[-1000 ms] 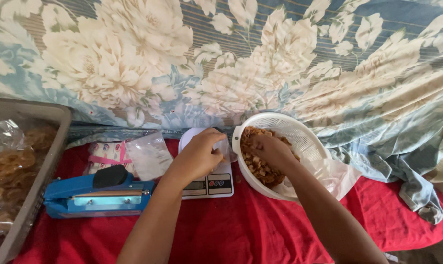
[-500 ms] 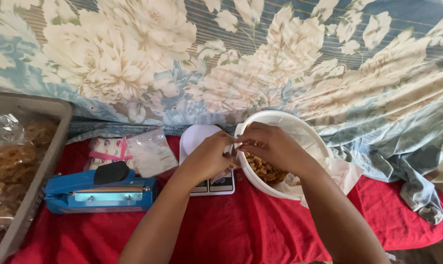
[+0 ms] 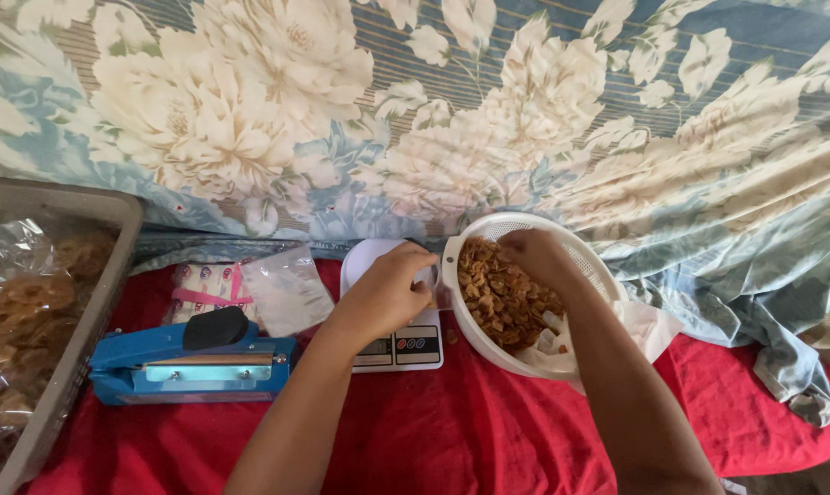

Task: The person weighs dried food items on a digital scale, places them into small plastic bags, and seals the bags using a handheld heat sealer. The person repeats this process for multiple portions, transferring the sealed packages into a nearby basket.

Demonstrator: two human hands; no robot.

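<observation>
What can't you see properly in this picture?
- Head view: the left hand covers most of the white scale, so whatever lies under its fingers is hidden.
- The right hand's fingertips dip into the brown snacks in the white basket; its grip cannot be told.
- The scale's display is too small to read.
- The grey tray of bagged snacks is cut off by the left edge.
- The blue sealer shows fully.

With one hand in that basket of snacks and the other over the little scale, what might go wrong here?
The white basket sits tilted against the scale, so it may tip and spill brown snacks onto the red cloth. The right hand could drop pieces while carrying them across. The left hand seems to rest above the scale's pan, which might press on it and throw off the reading.
</observation>
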